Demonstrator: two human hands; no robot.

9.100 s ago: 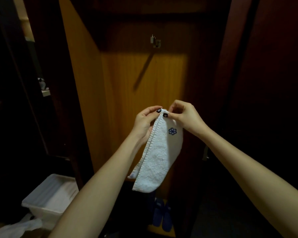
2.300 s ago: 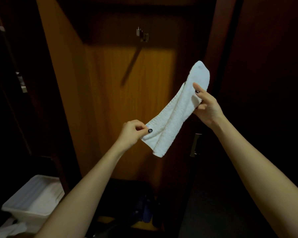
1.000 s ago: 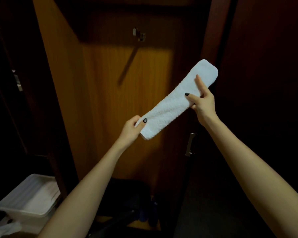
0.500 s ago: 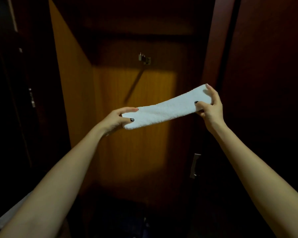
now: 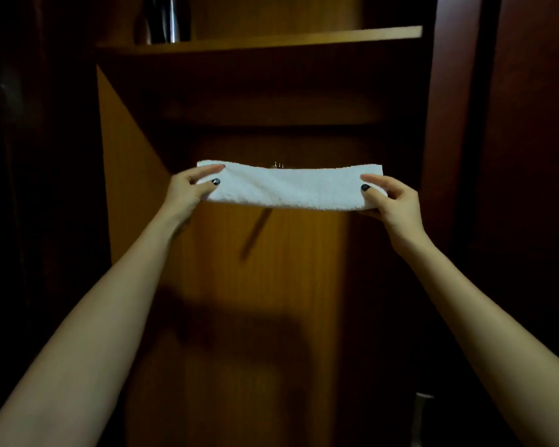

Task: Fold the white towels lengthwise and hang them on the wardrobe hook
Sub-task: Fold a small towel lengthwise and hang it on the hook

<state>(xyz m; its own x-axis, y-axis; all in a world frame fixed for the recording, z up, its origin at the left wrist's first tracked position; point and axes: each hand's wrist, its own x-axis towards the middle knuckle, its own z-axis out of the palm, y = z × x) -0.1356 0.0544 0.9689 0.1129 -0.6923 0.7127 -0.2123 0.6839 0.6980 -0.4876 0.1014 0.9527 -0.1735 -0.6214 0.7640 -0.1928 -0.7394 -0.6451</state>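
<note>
A white towel [image 5: 288,187], folded into a narrow strip, is stretched level between both hands in front of the wardrobe's back panel. My left hand [image 5: 188,191] pinches its left end with thumb on top. My right hand [image 5: 389,201] pinches its right end the same way. The metal wardrobe hook [image 5: 278,165] shows only as a small tip just above the towel's top edge at its middle; the remainder of the hook is hidden behind the towel.
A wooden shelf [image 5: 271,41] runs across above, with a dark shiny vessel [image 5: 163,19] standing on its left. The wardrobe's left side wall [image 5: 126,162] and a dark door [image 5: 513,188] on the right frame the opening. A pale handle [image 5: 421,411] sits low right.
Both hands have raised the towel and levelled it from a slant to horizontal, bringing it up in front of the hook. The view has tilted upward, showing the shelf.
</note>
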